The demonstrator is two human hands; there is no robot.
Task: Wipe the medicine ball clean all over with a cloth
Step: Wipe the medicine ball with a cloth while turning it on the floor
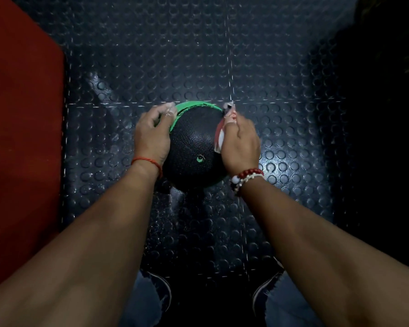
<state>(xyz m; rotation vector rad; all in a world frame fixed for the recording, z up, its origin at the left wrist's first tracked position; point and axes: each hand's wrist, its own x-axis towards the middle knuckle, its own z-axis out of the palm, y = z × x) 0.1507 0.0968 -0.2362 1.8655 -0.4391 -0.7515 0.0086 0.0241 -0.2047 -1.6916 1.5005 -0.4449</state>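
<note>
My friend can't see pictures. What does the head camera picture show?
A person's left hand holds a black and green medicine ball on a dark studded floor, while the right hand presses a red and white cloth against its right side.

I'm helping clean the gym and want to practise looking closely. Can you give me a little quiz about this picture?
1. True or false: the cloth is in the left hand.
2. Which colours is the medicine ball? A) black and green B) yellow and blue C) all white
3. Fill in the gap: the right hand presses the cloth against the ball's ____ side, the person's own.

Key: 1 false, the right hand holds it; 2 A; 3 right.
</note>
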